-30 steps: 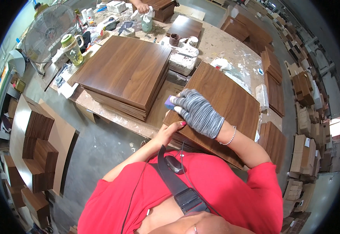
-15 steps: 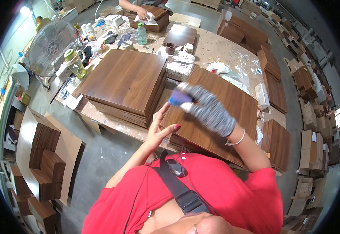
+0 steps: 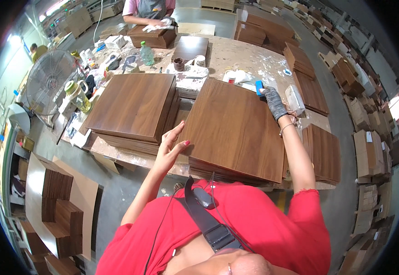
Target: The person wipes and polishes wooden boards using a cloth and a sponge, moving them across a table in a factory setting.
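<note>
A brown wood-grain panel (image 3: 236, 130) lies on top of a stack in front of me. My right hand (image 3: 274, 103), in a grey knit glove, grips a small blue block (image 3: 259, 88) at the panel's far right corner. My bare left hand (image 3: 170, 149) rests by the panel's left edge, fingers stretched out and thumb apart, with nothing in it. Left of it stands a second stack of matching panels (image 3: 133, 103), a narrow gap between the two stacks.
Beyond the stacks are a brown pot (image 3: 179, 64), a green bottle (image 3: 146, 55) and a white block (image 3: 294, 100). A yellow-green jug (image 3: 78, 97) stands near a fan (image 3: 50, 82). Across the table a person wipes a panel with a white cloth (image 3: 159, 25). More panels (image 3: 323, 153) stand right.
My right hand has carried the blue block from the panel's left side to its far right corner. My left hand has shifted slightly left. The view has shifted, showing more of the person opposite.
</note>
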Demonstrator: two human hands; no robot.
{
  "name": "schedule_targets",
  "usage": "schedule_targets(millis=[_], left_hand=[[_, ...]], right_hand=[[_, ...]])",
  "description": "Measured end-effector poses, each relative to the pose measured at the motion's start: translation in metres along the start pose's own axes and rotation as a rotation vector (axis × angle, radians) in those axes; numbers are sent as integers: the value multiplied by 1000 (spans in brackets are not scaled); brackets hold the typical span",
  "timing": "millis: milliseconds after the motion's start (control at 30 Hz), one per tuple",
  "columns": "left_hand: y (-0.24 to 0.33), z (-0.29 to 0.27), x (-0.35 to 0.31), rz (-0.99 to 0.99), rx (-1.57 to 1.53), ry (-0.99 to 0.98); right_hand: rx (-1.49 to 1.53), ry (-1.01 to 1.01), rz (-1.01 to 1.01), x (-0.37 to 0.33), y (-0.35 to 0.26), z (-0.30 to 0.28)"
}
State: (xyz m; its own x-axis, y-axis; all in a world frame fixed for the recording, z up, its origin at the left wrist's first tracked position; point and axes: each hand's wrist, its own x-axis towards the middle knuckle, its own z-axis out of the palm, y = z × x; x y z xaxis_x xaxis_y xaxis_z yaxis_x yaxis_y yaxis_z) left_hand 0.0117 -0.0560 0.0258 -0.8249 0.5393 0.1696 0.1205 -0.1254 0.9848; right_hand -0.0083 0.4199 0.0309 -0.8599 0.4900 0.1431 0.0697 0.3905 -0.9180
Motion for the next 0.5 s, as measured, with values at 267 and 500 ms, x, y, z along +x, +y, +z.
schedule_targets(millis=[267, 500], left_hand=[[21, 2, -18, 122, 535, -107], [75, 46, 22, 337, 872, -249]], right_hand=[[103, -21, 21, -24, 4, -29], [138, 5, 171, -20, -43, -26]])
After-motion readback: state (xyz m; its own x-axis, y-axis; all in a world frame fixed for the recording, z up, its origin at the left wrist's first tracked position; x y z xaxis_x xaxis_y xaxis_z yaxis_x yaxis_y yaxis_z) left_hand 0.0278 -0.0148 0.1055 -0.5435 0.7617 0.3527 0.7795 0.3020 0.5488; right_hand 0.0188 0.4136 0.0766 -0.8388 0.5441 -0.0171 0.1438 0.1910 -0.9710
